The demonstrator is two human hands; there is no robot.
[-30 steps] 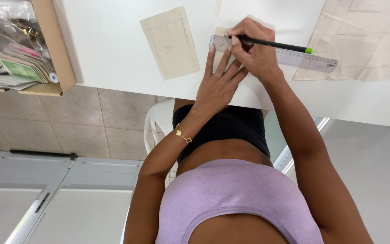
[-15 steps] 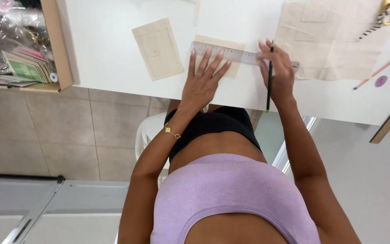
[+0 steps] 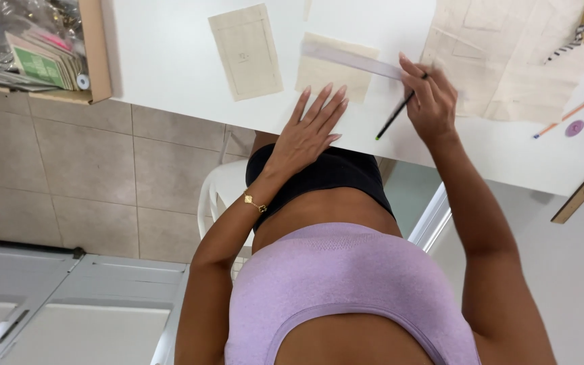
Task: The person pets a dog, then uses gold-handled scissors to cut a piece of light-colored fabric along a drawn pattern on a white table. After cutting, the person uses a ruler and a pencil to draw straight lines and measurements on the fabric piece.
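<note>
At a white table (image 3: 170, 54), a person's right hand (image 3: 430, 101) closes its fingers around a dark pencil (image 3: 395, 115) with a green end, while the fingertips press on a clear, pale ruler (image 3: 353, 59). The ruler lies slantwise across the top of a small beige fabric piece (image 3: 329, 74), blurred in the head view. The left hand (image 3: 309, 132) lies open and flat, fingers spread, with the fingertips on the fabric's near edge, holding nothing. A second beige rectangle (image 3: 246, 51) lies just beside it, a larger cream pattern sheet (image 3: 508, 61) to the right.
</note>
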